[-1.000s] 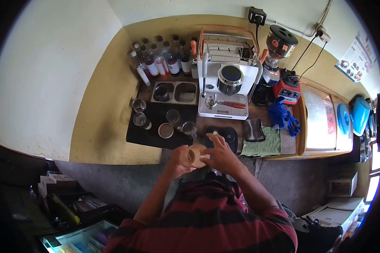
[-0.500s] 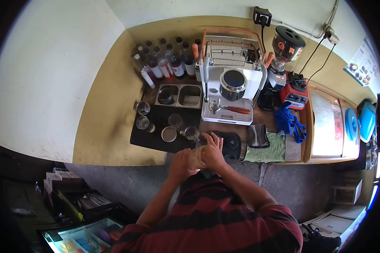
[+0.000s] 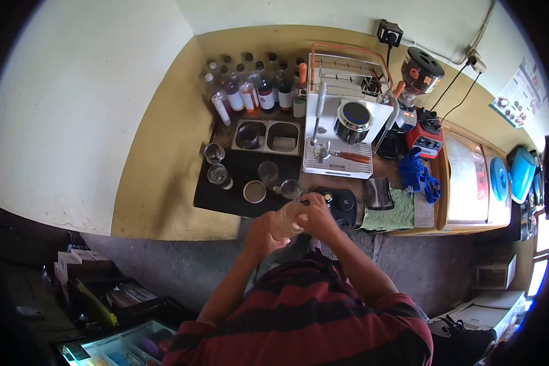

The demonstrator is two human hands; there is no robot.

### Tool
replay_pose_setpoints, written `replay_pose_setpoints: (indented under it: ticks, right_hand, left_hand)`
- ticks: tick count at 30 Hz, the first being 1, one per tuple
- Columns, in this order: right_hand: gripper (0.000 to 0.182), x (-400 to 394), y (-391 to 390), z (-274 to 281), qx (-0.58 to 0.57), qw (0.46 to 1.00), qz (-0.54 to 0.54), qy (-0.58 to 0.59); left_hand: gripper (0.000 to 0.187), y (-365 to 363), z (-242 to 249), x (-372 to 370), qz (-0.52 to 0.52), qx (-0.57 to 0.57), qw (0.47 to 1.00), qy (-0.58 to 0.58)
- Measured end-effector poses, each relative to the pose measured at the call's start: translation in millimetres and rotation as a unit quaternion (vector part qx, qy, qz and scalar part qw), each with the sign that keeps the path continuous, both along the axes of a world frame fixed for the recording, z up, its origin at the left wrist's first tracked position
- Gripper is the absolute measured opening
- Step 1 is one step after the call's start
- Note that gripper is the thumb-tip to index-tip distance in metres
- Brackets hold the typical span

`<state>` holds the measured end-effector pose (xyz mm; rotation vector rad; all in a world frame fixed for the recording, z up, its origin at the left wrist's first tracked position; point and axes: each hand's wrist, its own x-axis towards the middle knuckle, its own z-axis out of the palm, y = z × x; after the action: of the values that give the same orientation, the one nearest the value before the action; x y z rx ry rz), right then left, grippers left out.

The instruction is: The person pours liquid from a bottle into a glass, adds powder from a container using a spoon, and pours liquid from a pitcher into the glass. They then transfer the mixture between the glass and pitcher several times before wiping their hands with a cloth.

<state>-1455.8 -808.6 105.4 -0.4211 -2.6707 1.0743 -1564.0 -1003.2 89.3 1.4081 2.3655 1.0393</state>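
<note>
A pale, see-through container [image 3: 287,222] is held between my two hands in front of the counter's edge. My left hand [image 3: 265,236] is wrapped round its left side. My right hand [image 3: 316,215] grips its upper right part. Just beyond my hands stand a clear glass cup [image 3: 290,190] and another clear glass [image 3: 268,171]. To their left a round lid or shallow dish [image 3: 254,191] lies on the black mat [image 3: 222,199]. A black tamping mat [image 3: 346,216] lies right of my right hand.
An espresso machine [image 3: 339,122] stands at the back, with a portafilter [image 3: 348,156] on its tray. Several bottles [image 3: 265,94], steel pans [image 3: 283,143] and two glasses [image 3: 219,175] are on the left. Right are a grinder [image 3: 418,76], red blender base [image 3: 425,143] and green cloth [image 3: 399,212].
The view has shifted, so the counter items appear further right. The container has tilted, its top leaning toward the right, and my right hand has moved slightly up and right with it.
</note>
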Motion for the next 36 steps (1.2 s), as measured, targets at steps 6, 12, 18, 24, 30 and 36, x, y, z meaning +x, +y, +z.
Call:
replay_pose_setpoints:
  ticks: [6,12,18,24,30,36]
  right_hand:
    - [0.017,11.8,-6.3,58.0,0.115,0.990,0.066,0.053]
    - [0.017,16.2,-27.6,53.5,0.144,0.985,0.075,0.059]
    - [0.018,22.1,-51.0,49.1,0.140,0.985,0.059,0.076]
    - [0.013,35.9,-69.9,44.7,0.106,0.992,0.039,0.061]
    - [0.015,51.6,-77.7,52.2,0.160,0.987,0.011,0.008]
    - [0.015,53.4,-72.5,39.9,-0.028,0.997,-0.063,-0.024]
  left_hand:
    - [0.078,-31.6,-6.2,-12.1,-0.021,0.010,0.999,-0.032]
    - [0.091,-55.1,-15.3,-16.6,-0.056,-0.016,0.998,-0.022]
    - [0.089,-68.7,-18.4,-13.9,-0.080,0.001,0.996,-0.034]
    - [0.090,-81.9,-30.4,-11.4,-0.095,-0.001,0.994,-0.057]
    - [0.091,-96.3,-30.2,-2.7,-0.083,0.021,0.996,-0.029]
    - [0.092,-92.7,-27.9,-2.8,-0.092,0.013,0.995,-0.028]
